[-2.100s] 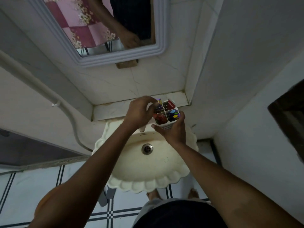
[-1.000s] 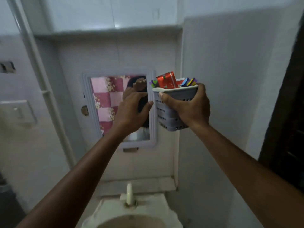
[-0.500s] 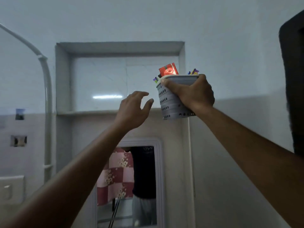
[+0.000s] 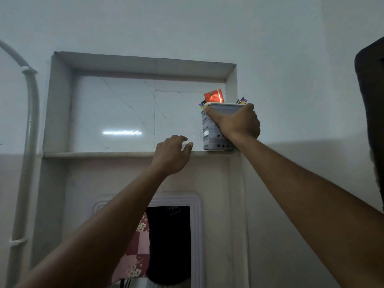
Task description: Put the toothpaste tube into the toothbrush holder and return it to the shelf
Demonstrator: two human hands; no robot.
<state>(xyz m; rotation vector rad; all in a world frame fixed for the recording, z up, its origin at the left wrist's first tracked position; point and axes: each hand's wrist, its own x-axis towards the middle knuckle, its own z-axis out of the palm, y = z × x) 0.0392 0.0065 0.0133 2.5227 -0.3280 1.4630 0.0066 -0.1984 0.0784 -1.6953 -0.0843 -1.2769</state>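
The grey perforated toothbrush holder (image 4: 209,134) stands on the right end of the recessed wall shelf (image 4: 99,154), close to the niche's right wall. The red end of the toothpaste tube (image 4: 214,96) sticks up out of it, with coloured toothbrush tips beside it. My right hand (image 4: 236,123) grips the holder's rim and side. My left hand (image 4: 172,155) hovers at the shelf's front edge, just left of the holder, fingers apart and holding nothing.
A mirror (image 4: 166,246) with a moulded frame hangs below the shelf. A grey pipe (image 4: 29,125) runs down the left wall. A dark door edge (image 4: 372,113) stands at the far right. The shelf left of the holder is bare tile.
The view tilted up from the sink to the niche. My right hand carried the holder up and set its base on the shelf's right end. My left hand let go and followed beside it.
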